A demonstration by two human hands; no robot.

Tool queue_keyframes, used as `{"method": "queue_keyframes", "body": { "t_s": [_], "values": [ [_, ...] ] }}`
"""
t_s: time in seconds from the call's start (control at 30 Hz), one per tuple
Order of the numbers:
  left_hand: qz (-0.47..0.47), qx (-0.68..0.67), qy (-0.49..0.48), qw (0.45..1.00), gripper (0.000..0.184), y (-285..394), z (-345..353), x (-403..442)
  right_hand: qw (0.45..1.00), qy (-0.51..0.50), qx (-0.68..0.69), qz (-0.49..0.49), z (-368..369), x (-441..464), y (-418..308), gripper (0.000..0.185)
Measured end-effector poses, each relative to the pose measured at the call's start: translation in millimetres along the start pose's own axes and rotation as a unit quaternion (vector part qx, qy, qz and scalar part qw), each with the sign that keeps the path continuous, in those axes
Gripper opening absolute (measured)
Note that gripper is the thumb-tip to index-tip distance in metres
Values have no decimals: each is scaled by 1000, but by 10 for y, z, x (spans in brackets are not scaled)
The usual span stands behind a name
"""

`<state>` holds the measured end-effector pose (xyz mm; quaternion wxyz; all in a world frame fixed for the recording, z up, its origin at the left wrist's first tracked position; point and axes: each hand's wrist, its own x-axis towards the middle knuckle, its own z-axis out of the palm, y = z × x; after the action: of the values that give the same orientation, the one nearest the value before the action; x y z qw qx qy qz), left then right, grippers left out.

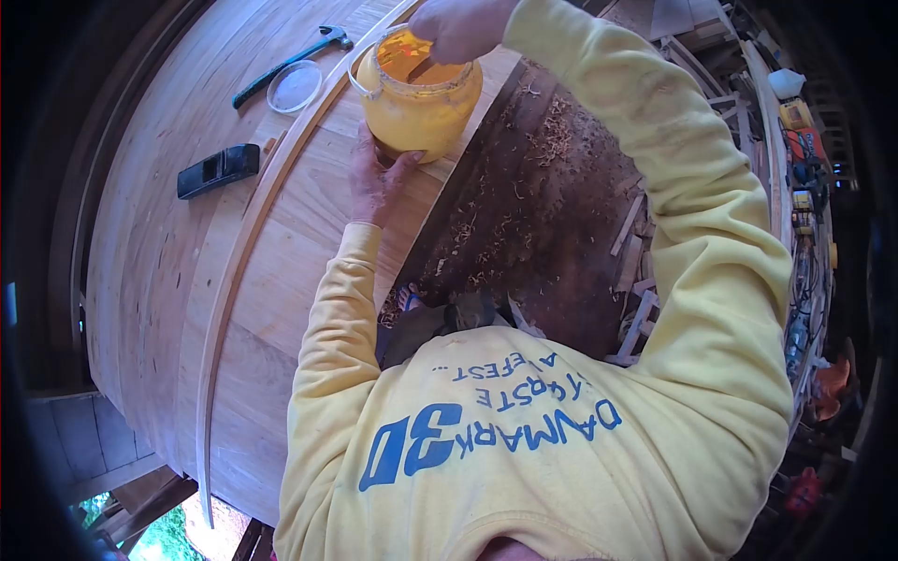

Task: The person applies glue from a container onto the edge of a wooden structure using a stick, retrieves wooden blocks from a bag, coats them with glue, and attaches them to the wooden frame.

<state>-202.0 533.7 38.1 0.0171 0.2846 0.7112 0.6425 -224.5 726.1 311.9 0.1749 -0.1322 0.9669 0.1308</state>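
A yellow jar (418,117) with a wire handle and an open top stands tilted at the edge of the wooden surface (309,215). My left hand (379,173) grips its lower side, thumb and fingers around the base. Over the jar's mouth is my right hand (458,28), closed on a flat wooden stick (423,69) that reaches down inside. Orange-yellow stuff shows within the rim. Left of the jar lie a round clear lid (295,87) and a hammer (285,70).
A black hand plane (218,171) rests on the boards beside a long thin wooden strip (224,290). Wood shavings (552,131) litter the brown floor at right. Timber offcuts (641,323) and tools (804,140) line the far right.
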Motion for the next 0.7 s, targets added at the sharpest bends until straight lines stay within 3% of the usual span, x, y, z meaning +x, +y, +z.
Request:
{"method": "queue_keyframes", "body": {
  "t_s": [0.03, 0.07, 0.13, 0.17, 0.2, 0.27, 0.3, 0.37, 0.5, 0.6, 0.7],
  "values": [
    [19, 6, -1, 1000, 76, -101, 17, 43, 1000, -1, 24, 17, -9, -100, 82, 35],
    [26, 9, -5, 1000, 77, -179, 33, 55, 989, 6, 140, 36, 91, -170, 302, 45],
    [30, 12, -15, 999, 77, -147, 31, 86, 970, 107, 211, -48, 486, -441, 951, 51],
    [26, 13, -23, 999, 77, -101, 34, 102, 936, 86, 341, 27, 558, -674, 977, 43],
    [32, 14, -25, 999, 77, -105, 52, 133, 877, 64, 466, 100, 639, -912, 939, 37],
    [45, 14, -36, 998, 77, -172, 126, 211, 744, 133, 654, 24, 1193, -1208, 998, 22],
    [49, 76, -31, 995, 76, -223, 152, 253, 658, 168, 734, -14, 1543, -1309, 979, 15],
    [60, 198, -23, 978, 74, -321, 199, 333, 525, 208, 824, -52, 2155, -1404, 826, 14],
    [3, 276, -57, 960, 68, -235, 435, 517, 255, 281, 922, -76, 3279, -1450, 472, 16],
    [28, 349, -54, 935, 67, -313, 559, 526, 105, 323, 940, -16, 4040, -1208, 245, 18],
    [8, 378, -71, 923, 69, -423, 561, 518, 57, 334, 941, 19, 4533, -945, 145, 18]
  ]
}}
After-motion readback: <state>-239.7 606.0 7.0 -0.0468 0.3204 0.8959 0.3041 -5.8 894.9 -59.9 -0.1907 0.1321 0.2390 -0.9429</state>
